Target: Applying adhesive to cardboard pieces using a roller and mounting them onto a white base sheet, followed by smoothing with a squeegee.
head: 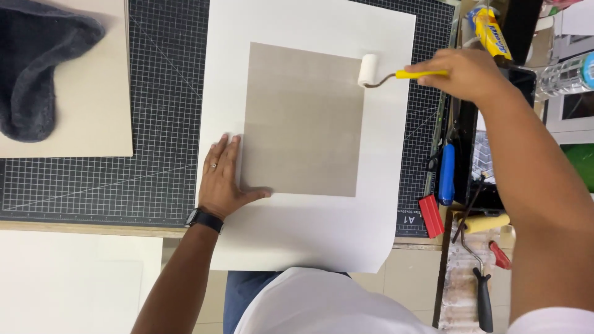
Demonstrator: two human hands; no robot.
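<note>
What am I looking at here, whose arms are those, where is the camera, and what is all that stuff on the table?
This is a single view from a camera worn on a person's head, looking down at their own two bare arms over a worktable. The left hand lies flat, pressing on a large white sheet of paper, at the edge of a grey-beige rectangular panel lying on that sheet. The right hand holds a small white roller with a yellow handle, its roller resting at the panel's upper right corner. Underneath is a dark gridded cutting mat. At upper left a dark grey cloth lies on a beige board. To the right lie other tools, including a blue-handled one.
</note>
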